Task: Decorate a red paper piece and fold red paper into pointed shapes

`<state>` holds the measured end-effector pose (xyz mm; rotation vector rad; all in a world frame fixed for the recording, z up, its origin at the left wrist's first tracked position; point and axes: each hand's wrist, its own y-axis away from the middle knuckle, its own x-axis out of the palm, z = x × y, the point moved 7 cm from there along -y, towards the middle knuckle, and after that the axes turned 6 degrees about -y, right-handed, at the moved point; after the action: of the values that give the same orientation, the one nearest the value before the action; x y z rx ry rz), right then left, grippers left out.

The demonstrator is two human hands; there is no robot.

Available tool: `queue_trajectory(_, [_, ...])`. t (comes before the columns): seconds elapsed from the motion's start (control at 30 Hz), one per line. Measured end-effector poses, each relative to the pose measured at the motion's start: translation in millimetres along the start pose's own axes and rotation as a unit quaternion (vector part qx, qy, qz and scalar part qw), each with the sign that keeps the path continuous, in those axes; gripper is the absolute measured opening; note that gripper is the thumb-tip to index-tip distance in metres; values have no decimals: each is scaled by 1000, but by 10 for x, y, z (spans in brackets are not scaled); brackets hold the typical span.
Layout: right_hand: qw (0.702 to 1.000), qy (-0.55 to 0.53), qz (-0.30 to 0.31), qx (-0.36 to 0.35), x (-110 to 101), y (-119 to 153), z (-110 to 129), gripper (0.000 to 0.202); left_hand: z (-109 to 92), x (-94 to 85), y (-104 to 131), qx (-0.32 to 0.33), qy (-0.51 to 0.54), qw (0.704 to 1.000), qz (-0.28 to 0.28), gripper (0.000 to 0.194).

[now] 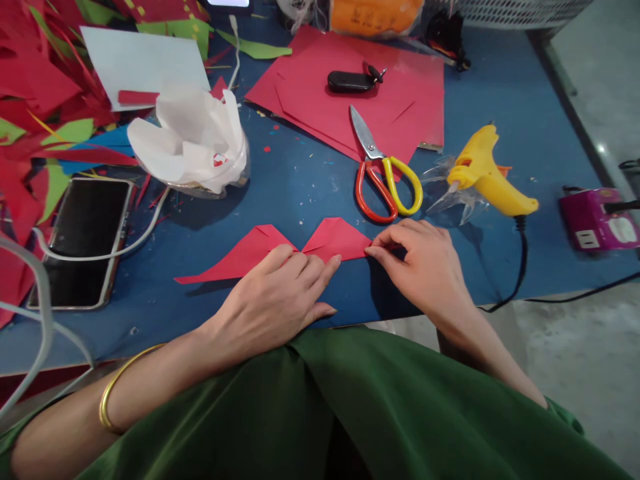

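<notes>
A folded piece of red paper (340,239) lies near the table's front edge, with a long pointed tail to the left and two peaked parts. Across its lower middle rests my left hand (280,293), pressing it down; the thumb and index finger are apart, and the other fingers are slightly bent. Between thumb and fingertips, my right hand (420,257) pinches the paper's right tip. Just beyond the paper are scissors (373,160) with one red and one yellow handle. Part of the paper under my left hand is hidden.
Red paper sheets (310,87) lie at the back under a black key fob (350,81). A yellow glue gun (493,173) and purple box (597,219) are on the right. On the left are a phone (85,240), a tissue-lined plastic bowl (195,143), white cable and paper scraps (37,73).
</notes>
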<state>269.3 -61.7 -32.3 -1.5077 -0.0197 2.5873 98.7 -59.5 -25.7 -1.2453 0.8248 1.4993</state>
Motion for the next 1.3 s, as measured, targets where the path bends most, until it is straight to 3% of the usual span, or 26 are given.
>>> queue_trajectory(0.33, [999,13,5,42,-57,-16,-147,16,10,2,-4,1,-7,1000,10,57])
queue_trajectory(0.5, [998,-41,8,43,-80,-23,-211,12,-1,-9,7,-1,-14,1000,4,57])
queue_trajectory(0.9, [994,-105,-25,-28,44,51,-34,11,-1,-26,-53,7,-29,999,10,67])
queue_trajectory(1.3, [998,-51,26,-14,38,-25,31,9,-16,-22,-84,19,-47,998,28,71])
